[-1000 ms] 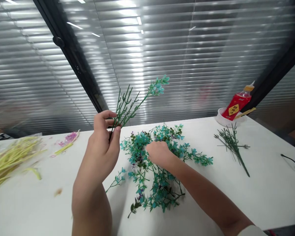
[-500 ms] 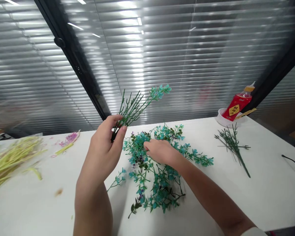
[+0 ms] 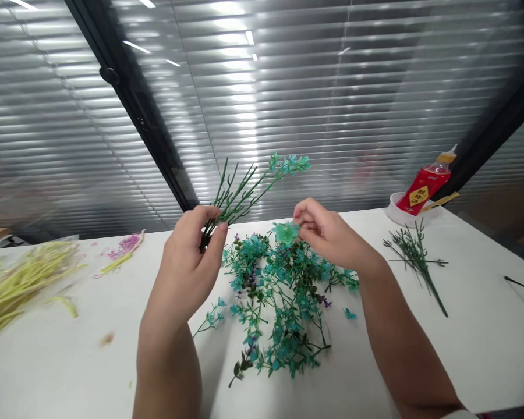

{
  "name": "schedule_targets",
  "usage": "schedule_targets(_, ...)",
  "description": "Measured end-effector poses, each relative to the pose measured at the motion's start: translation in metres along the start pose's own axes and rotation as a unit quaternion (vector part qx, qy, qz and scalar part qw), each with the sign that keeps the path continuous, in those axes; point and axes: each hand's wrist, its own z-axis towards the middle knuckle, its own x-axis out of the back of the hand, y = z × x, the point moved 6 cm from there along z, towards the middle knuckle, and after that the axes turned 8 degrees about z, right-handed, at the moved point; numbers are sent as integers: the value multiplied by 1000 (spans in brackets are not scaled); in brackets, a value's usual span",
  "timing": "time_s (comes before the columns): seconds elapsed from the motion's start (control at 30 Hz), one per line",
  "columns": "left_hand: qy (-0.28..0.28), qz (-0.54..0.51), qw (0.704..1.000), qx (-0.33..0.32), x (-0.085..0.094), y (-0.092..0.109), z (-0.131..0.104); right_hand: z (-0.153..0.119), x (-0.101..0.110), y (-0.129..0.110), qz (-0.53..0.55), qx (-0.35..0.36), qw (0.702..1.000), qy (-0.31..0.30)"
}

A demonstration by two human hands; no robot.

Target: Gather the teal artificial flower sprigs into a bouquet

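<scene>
Dark-green plastic twig bundle (image 3: 236,201) was pinched in left hand (image 3: 186,259), pale-teal plastic leaf cluster (image 3: 285,233) in right hand (image 3: 329,233), above turquoise plastic foliage (image 3: 293,273) on white desk (image 3: 87,372). Snagging was risked by tangled stems.

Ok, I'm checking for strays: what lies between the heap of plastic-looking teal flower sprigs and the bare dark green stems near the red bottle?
The head view shows a small, loose teal blossom on the white table, plus the right forearm.

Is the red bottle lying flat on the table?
No, the red bottle leans at a slant in a white bowl.
</scene>
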Motion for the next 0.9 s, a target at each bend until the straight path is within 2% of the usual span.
schedule_targets(0.13,22,12,1000,-16,2,3,-1,-7,15,-9,95,71,992,43)
schedule_targets(0.27,42,9,998,-34,3,7,-1,-10,18,-17,199,131,970,50)
schedule_targets(0.43,32,-15,998,-52,1,12,-1,-8,22,-20,236,177,950,99)
schedule_targets(0.53,20,-23,998,-63,-1,15,-1,-6,23,-18,275,173,937,126)
schedule_targets(0.7,6,-36,996,-84,-5,19,-2,0,17,-14,301,171,929,130)
schedule_targets(0.8,6,-33,995,-93,-5,22,-3,3,13,-8,310,143,924,173)
schedule_targets(0.9,5,-34,995,-99,-5,24,-4,5,10,-2,365,104,897,226)
